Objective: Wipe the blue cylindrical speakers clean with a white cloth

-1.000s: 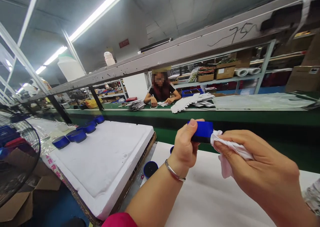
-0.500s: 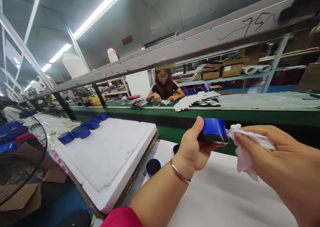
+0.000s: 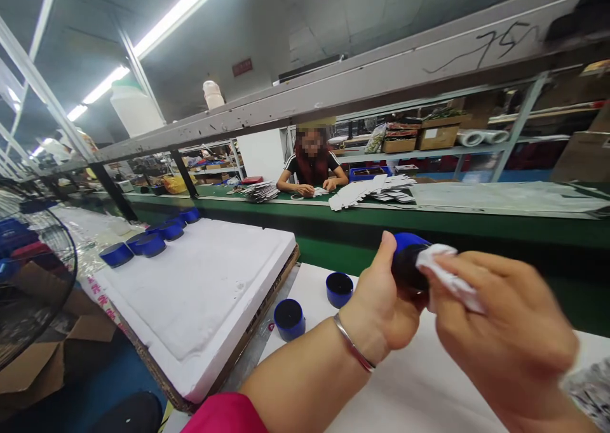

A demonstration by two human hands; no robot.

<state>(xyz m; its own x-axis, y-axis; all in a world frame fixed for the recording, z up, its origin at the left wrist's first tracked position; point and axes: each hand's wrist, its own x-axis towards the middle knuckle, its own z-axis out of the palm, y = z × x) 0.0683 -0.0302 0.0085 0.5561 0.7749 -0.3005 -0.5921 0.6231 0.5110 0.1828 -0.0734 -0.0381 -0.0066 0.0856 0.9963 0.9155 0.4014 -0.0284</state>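
Far off runs a long green workbench [image 3: 381, 226] under strip lights, with a co-worker [image 3: 312, 166] seated at it among stacks of white card [image 3: 355, 193]; on the left a white foam board [image 3: 190, 293] carries a row of blue tubs [image 3: 117, 254], and a floor fan [image 3: 33, 274] stands beyond it; nearer, on our white table [image 3: 405, 369], two more upright blue pots [image 3: 339, 289] sit apart, dark faces up. Our left hand [image 3: 376, 312], a metal bangle [image 3: 353, 342] at its wrist, closes snugly around a blue tub [image 3: 407, 261], thumb on the blue side, holding it tilted in the air above the table; our right hand [image 3: 500, 325], blurred, pinches a white cloth [image 3: 448, 274] in a narrow grip between its fingers, pressing it against the tub's dark end.
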